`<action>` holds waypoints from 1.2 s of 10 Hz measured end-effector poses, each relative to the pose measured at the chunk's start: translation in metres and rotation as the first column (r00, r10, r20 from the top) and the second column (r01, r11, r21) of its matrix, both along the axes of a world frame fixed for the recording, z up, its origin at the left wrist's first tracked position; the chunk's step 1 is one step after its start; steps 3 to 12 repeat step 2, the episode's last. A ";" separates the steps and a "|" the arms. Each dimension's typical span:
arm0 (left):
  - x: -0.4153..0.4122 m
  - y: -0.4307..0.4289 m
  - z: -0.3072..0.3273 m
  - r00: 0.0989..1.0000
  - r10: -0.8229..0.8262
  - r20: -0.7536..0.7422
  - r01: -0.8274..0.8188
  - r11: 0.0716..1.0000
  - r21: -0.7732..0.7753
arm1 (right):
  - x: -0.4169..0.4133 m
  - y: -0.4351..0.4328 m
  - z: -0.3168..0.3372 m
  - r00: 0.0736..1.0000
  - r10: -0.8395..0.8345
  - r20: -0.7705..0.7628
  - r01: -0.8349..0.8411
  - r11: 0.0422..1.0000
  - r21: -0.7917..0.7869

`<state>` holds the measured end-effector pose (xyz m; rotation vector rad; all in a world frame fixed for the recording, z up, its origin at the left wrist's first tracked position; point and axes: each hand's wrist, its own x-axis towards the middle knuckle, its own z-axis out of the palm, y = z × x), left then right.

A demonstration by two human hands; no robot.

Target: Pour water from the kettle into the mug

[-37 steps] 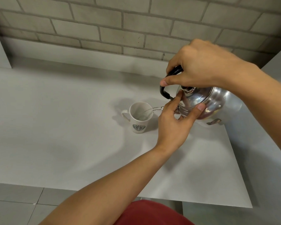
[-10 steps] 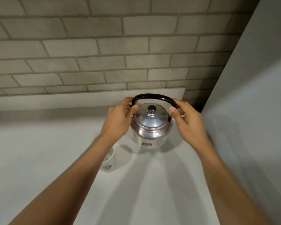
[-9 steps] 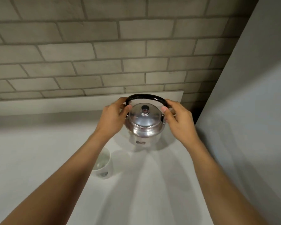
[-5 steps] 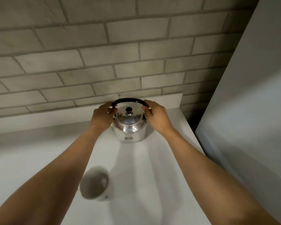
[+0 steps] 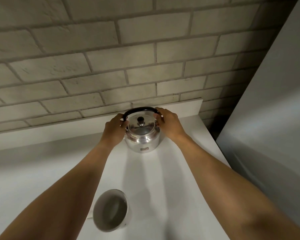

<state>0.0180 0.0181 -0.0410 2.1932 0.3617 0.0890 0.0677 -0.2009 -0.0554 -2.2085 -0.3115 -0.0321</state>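
Observation:
A shiny metal kettle (image 5: 142, 140) with a black arched handle and a black lid knob stands upright on the white counter (image 5: 163, 170), close to the back wall. My left hand (image 5: 113, 130) grips the left end of the handle and the kettle's left side. My right hand (image 5: 169, 122) holds the right end of the handle. A white mug (image 5: 111, 210) stands nearer to me, between my forearms, with water inside; my left forearm hides its left side.
A grey brick wall (image 5: 128, 58) rises behind the counter's low white backsplash (image 5: 59, 129). A tall grey panel (image 5: 267, 118) closes off the right side, just past the counter's right edge.
Earlier the kettle was tilted over the mug, pouring. Since then it has been carried back toward the wall and now stands upright there, both hands still on it; the mug lies nearer in view.

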 end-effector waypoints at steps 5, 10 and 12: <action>-0.006 0.003 0.013 0.997 0.014 0.074 -0.019 0.997 0.073 | -0.013 -0.004 0.006 0.999 -0.036 -0.020 0.033 0.994 -0.107; -0.006 0.003 0.013 0.997 0.014 0.074 -0.019 0.997 0.073 | -0.013 -0.004 0.006 0.999 -0.036 -0.020 0.033 0.994 -0.107; -0.006 0.003 0.013 0.997 0.014 0.074 -0.019 0.997 0.073 | -0.013 -0.004 0.006 0.999 -0.036 -0.020 0.033 0.994 -0.107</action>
